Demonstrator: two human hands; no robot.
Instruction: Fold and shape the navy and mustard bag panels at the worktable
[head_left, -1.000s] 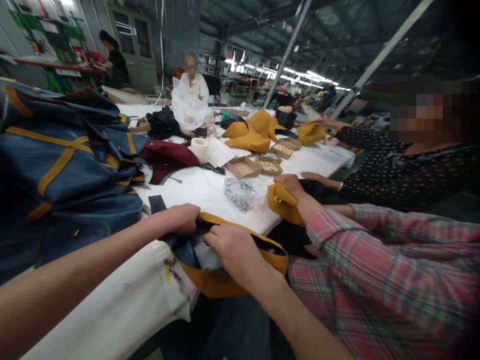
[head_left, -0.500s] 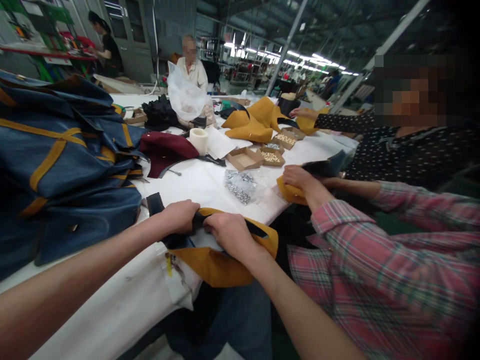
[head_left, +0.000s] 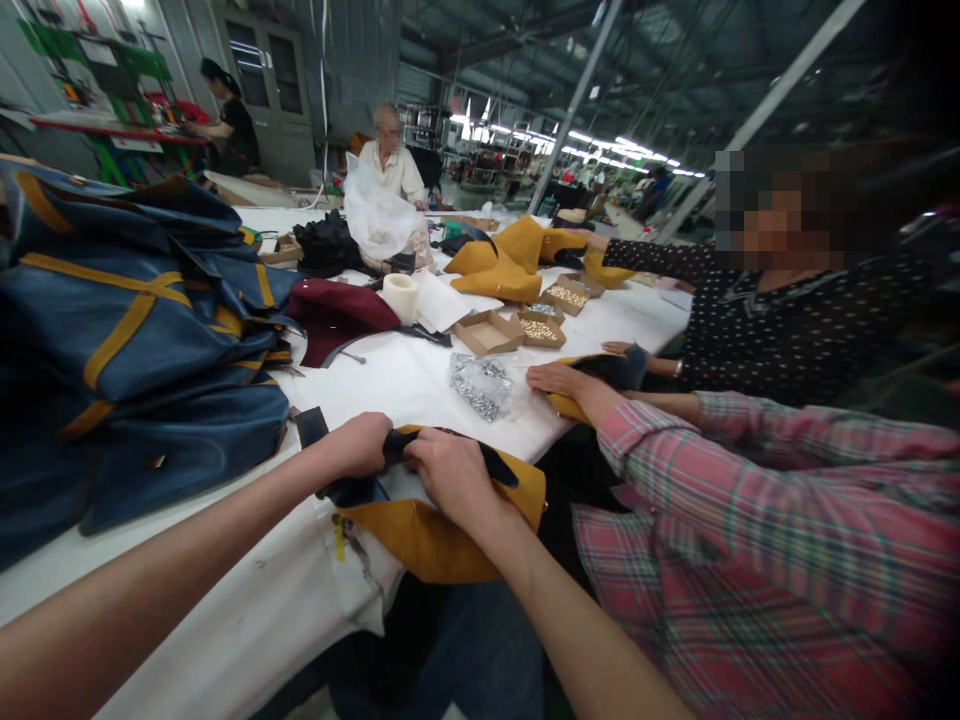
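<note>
At the table's front edge lies a mustard-yellow bag piece (head_left: 427, 545) with a dark inner side, its opening turned up. My left hand (head_left: 364, 445) is closed on its far-left dark edge, fingers curled out of sight. My right hand (head_left: 451, 475) is closed on the same piece's rim, the fingertips bent down over the dark inside. A small gap lies between the two hands. A gold-coloured stud shows at the right end of the piece. Beside my left hand a dark strap end (head_left: 311, 427) sticks up.
Blue bags with yellow straps (head_left: 142, 320) pile up at left, beside a maroon piece (head_left: 341, 318). A plastic bag of metal bits (head_left: 480, 385), a cardboard tray (head_left: 489, 335) and a tape roll (head_left: 400, 297) lie beyond. A co-worker's plaid sleeve (head_left: 675, 440) is close at right.
My hands keep their hold on the yellow piece, with only a slight shift. The plaid-sleeved co-worker's hand has moved left with its yellow piece. The view has tilted a little.
</note>
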